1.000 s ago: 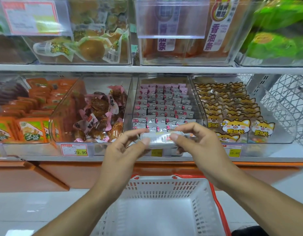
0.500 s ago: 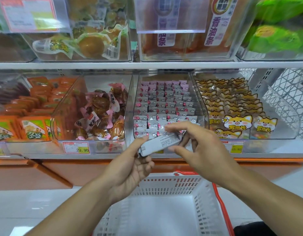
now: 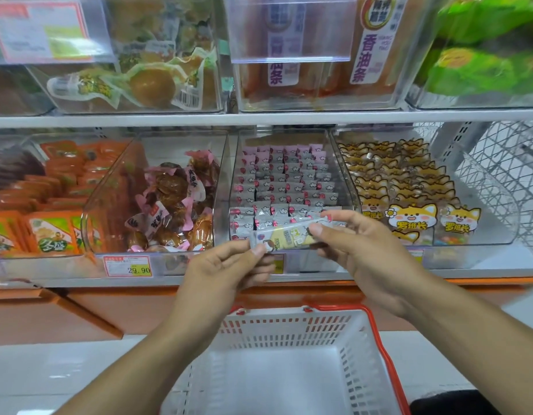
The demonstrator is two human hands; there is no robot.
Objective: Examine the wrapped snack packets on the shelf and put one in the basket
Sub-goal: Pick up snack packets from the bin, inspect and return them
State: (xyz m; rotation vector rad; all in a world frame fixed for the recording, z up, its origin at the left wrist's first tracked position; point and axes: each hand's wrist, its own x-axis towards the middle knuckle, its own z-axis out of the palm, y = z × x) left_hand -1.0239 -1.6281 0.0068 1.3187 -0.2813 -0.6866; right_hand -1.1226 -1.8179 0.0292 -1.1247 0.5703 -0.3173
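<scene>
A small wrapped snack packet point(image 3: 286, 236), white with a yellow printed face, is held between both hands in front of the lower shelf. My left hand point(image 3: 226, 271) pinches its left end and my right hand point(image 3: 361, 250) pinches its right end. Behind it a clear bin point(image 3: 343, 175) holds several rows of the same pink and white packets point(image 3: 286, 187). The white basket with a red rim point(image 3: 376, 333) sits below the hands, and nothing shows inside it.
Clear bins on the lower shelf hold orange packets point(image 3: 49, 232), brown wrapped snacks point(image 3: 172, 202) and fox-printed packets point(image 3: 408, 211). A wire rack point(image 3: 498, 163) stands at the right. Upper shelf bins hang above. A price tag point(image 3: 127, 266) fronts the shelf edge point(image 3: 79, 281).
The packet has been turned over, from its plain white back to the yellow printed face. Both hands stay on its ends and have shifted slightly.
</scene>
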